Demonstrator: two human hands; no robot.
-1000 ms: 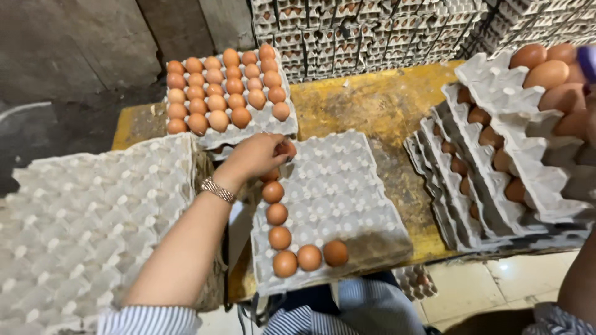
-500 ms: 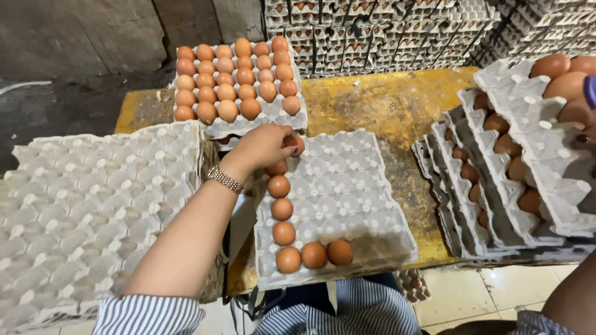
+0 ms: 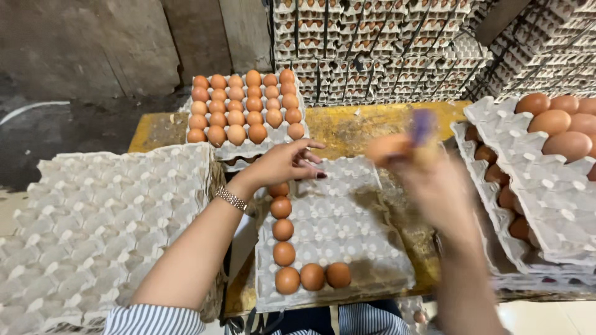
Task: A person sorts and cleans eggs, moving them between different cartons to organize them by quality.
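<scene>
Egg [image 3: 386,149] now over tray [image 3: 347,248], right hand [image 3: 434,180] arrived

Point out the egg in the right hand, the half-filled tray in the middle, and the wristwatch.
egg [image 3: 386,149], head view, on its blurred brown shell.
half-filled tray [image 3: 347,229], head view, on a bare grey cup near its middle.
wristwatch [image 3: 230,198], head view, on the metal band at the left wrist.
</scene>
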